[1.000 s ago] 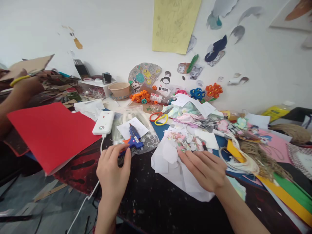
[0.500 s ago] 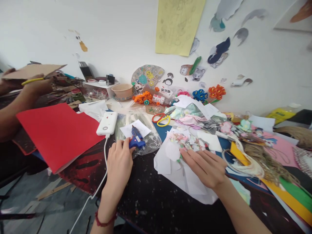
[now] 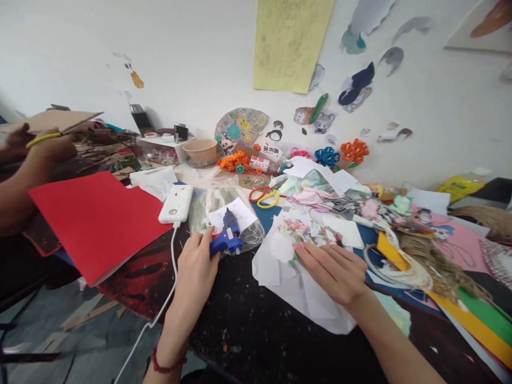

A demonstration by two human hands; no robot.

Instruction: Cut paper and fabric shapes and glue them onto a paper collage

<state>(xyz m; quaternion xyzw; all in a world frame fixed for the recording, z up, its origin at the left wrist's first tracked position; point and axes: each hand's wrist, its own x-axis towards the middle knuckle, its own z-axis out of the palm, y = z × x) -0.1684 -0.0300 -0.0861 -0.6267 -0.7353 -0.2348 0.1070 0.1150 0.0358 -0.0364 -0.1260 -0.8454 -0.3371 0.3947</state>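
Observation:
My left hand (image 3: 198, 264) is closed around the handle end of a blue glue gun (image 3: 229, 237), whose dark nozzle points up over a small white paper (image 3: 244, 212) on a plastic bag (image 3: 202, 208). My right hand (image 3: 334, 269) rests above white sheets (image 3: 316, 304), its fingers together and the fingertips at a round white paper piece (image 3: 281, 247). A bit of green shows just under those fingertips. What lies beneath the palm is hidden. Small pink and green scraps (image 3: 298, 228) lie beyond the right fingers.
Red and yellow scissors handles (image 3: 268, 199) lie between the bag and a fabric pile (image 3: 312, 192). A white power bank (image 3: 176, 204) with a cable and a red folder (image 3: 100, 218) are at left. Another person's hands hold cardboard (image 3: 52, 120). Twine (image 3: 424, 256) lies right.
The glue gun has turned and shifted slightly right in my left hand, and the small white paper has moved right. The other person's hands and cardboard have moved left.

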